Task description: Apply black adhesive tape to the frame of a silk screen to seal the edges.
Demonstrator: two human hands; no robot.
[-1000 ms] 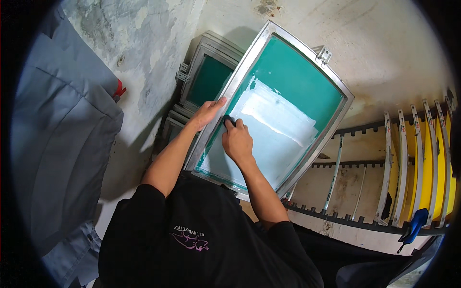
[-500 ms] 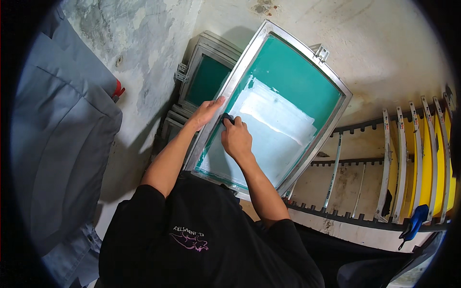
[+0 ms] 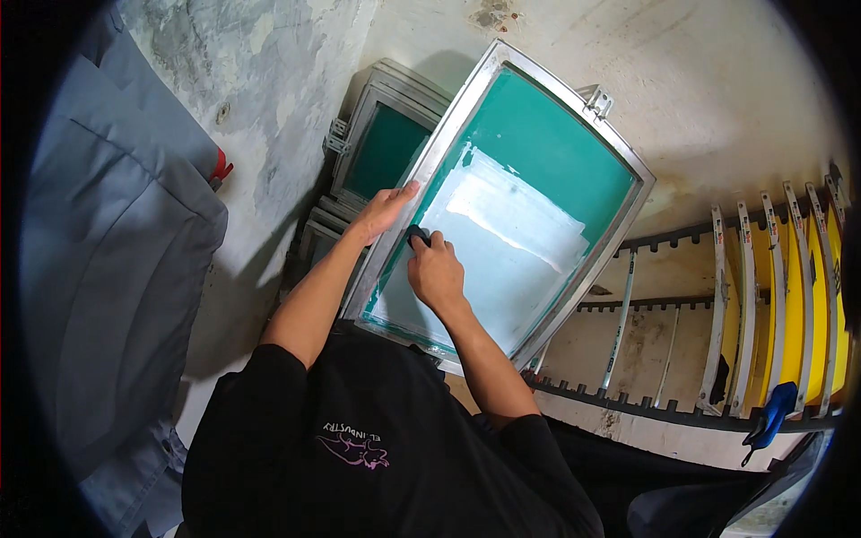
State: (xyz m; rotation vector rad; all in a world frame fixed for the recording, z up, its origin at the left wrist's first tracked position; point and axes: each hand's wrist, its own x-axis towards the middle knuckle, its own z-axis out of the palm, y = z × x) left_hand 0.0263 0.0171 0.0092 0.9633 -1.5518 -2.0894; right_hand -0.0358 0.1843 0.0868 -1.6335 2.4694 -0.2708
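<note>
The dark pad (image 3: 418, 236) lies on the green mesh of the tilted screen frame (image 3: 619, 215), near its left rail. Right hand (image 3: 437, 273) fingers pinch the pad. Left hand (image 3: 381, 213) fingers clasp that rail, steadying the frame lengthwise away from the body.

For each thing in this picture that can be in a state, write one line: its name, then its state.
Screen frame: tilted, propped up, teal mesh with a whitish patch.
Left hand: gripping the frame's left edge.
Right hand: pressing a dark pad on the mesh.
Stacked frames: leaning against the wall behind.
Rack screens: standing upright in slots.
Blue clamp: hanging on the rack's edge.
</note>
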